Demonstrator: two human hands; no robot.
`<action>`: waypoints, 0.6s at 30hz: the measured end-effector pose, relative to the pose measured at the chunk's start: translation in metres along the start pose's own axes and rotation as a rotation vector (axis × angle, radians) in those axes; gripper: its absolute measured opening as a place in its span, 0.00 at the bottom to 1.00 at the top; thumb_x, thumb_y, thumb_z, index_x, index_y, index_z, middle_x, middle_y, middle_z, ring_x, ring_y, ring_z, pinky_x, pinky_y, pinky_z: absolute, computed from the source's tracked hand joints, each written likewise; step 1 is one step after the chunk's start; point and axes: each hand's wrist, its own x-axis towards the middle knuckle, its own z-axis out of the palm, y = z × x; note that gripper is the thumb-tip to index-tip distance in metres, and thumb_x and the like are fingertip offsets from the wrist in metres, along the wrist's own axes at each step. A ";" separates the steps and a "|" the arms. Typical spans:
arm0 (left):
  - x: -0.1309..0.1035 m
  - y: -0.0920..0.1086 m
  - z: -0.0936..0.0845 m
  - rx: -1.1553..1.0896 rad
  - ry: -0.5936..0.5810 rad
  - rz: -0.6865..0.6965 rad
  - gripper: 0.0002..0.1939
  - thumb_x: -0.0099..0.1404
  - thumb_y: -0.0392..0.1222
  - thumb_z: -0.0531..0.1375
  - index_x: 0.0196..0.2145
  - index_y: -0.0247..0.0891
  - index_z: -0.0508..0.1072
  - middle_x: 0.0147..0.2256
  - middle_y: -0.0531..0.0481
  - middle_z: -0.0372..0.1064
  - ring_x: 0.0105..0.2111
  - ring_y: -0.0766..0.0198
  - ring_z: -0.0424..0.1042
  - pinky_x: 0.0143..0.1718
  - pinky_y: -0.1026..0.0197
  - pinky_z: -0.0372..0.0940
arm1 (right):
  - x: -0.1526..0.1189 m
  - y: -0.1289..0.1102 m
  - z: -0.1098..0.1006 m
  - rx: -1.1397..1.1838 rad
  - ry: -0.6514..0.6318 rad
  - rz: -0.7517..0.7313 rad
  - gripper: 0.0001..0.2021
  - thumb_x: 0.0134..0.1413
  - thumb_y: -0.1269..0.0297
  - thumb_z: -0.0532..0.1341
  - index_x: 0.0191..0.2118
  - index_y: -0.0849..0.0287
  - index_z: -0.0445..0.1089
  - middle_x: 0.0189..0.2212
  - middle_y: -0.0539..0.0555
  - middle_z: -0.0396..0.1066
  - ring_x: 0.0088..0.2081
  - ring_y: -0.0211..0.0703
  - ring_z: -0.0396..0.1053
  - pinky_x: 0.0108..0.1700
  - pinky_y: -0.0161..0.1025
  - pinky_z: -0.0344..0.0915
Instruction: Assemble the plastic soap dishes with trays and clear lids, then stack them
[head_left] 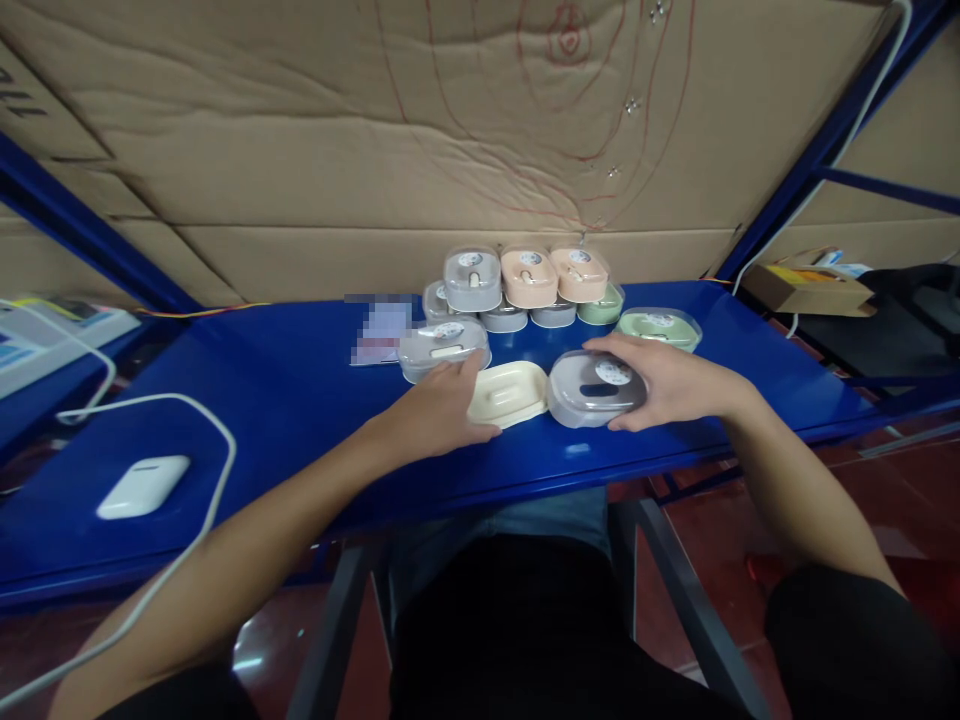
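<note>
My left hand (444,408) holds the left end of a shallow cream plastic tray (511,394), thumb and fingers on either side of it. To its right, my right hand (664,380) is wrapped round the right end of a rounded grey plastic box (581,392) with a clear lid, a dark oblong patch and a round sticker. Tray and box lie side by side on the blue table, their near ends almost touching. Just behind my left hand sits a pale grey box (444,348) with a clear lid. A green lidded box (660,328) stands behind my right hand.
Several similar boxes are stacked at the back, with a grey box (472,280) and peach boxes (529,280) on top. A pixelated card (384,330) lies left of them. A white earbud case (144,487) and a white cable (225,440) are at the left. Cardboard (300,150) rises behind the table.
</note>
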 end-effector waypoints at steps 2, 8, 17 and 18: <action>0.003 0.001 0.006 -0.036 0.025 0.001 0.56 0.61 0.53 0.75 0.78 0.34 0.57 0.77 0.25 0.61 0.76 0.23 0.63 0.76 0.27 0.62 | 0.006 -0.004 -0.006 0.001 0.047 -0.046 0.54 0.48 0.42 0.82 0.78 0.50 0.67 0.70 0.62 0.75 0.67 0.71 0.76 0.71 0.66 0.72; 0.017 -0.007 0.036 -0.223 0.161 0.087 0.66 0.56 0.55 0.80 0.80 0.34 0.51 0.78 0.21 0.58 0.79 0.23 0.58 0.78 0.23 0.58 | 0.054 -0.015 0.015 0.025 0.060 -0.210 0.56 0.49 0.42 0.82 0.79 0.54 0.63 0.73 0.66 0.71 0.70 0.71 0.73 0.71 0.65 0.71; 0.024 -0.021 0.050 -0.277 0.202 0.199 0.66 0.56 0.56 0.80 0.80 0.39 0.51 0.78 0.23 0.57 0.79 0.24 0.59 0.78 0.22 0.57 | 0.083 -0.003 0.057 0.105 -0.023 -0.256 0.56 0.52 0.43 0.80 0.81 0.58 0.60 0.71 0.68 0.69 0.70 0.68 0.71 0.73 0.62 0.69; 0.023 -0.020 0.049 -0.268 0.191 0.205 0.65 0.56 0.56 0.80 0.80 0.38 0.51 0.77 0.23 0.58 0.78 0.24 0.59 0.77 0.22 0.58 | 0.082 -0.002 0.057 0.104 -0.034 -0.256 0.57 0.53 0.43 0.80 0.81 0.58 0.59 0.71 0.67 0.69 0.70 0.68 0.70 0.74 0.62 0.69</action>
